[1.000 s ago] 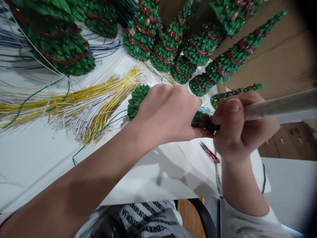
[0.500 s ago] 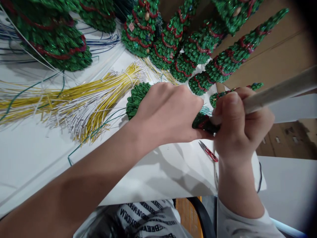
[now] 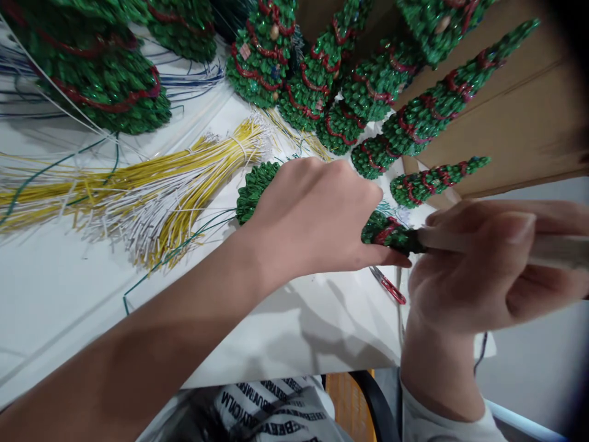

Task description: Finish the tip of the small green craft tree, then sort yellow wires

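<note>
Seen from above, two bare hands work over a white table [image 3: 257, 344]. The left hand [image 3: 317, 215] is closed around the middle of a small model Christmas tree [image 3: 255, 189] lying sideways, its broad green base showing left of the knuckles and its red-garlanded upper part to the right. The thumb stretches beneath that upper part; the other fingers are mostly hidden behind the tree.

The right hand [image 3: 488, 276], in a tight fist, grips a pale rod [image 3: 559, 250]. The rod's near end meets the tree's dark tip; whether they touch is unclear.

Thin green wires [image 3: 138, 285] trail left from the tree's base. Beyond the left forearm lies a bundle of yellow and white wires [image 3: 193, 175], tied near its right end. Red-handled snips [image 3: 391, 288] lie on the table just below the hands.

Larger decorated trees [image 3: 262, 61] crowd the far side, and a slender little tree [image 3: 437, 183] stands near the right hand. Behind them rises brown cardboard [image 3: 519, 132], perhaps a carton; its inside is out of sight. An orange and black chair [image 3: 347, 402] shows at the bottom.
</note>
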Demonstrator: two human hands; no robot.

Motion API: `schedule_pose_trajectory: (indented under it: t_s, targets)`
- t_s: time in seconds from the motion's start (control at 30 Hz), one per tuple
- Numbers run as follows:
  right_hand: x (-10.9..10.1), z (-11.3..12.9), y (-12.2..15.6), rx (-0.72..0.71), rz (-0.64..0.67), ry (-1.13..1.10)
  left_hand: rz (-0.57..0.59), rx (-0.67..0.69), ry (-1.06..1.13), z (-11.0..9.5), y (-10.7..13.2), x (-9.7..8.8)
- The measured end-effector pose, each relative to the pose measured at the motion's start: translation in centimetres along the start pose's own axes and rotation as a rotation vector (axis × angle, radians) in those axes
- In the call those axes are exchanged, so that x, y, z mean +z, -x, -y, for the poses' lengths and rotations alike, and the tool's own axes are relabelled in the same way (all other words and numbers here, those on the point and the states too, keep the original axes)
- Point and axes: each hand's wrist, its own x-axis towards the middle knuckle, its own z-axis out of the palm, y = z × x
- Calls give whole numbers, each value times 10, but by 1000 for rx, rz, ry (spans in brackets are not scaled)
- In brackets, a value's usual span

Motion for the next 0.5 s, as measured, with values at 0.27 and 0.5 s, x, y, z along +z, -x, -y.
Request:
schedule_pose_trajectory:
  t_s: [0.27, 0.5]
  targets:
    - [-21, 12, -4, 97, 214, 4, -17, -19, 23, 1, 0, 0]
    - [-31, 31, -6, 202, 305, 144, 7, 0, -5, 0, 0, 0]
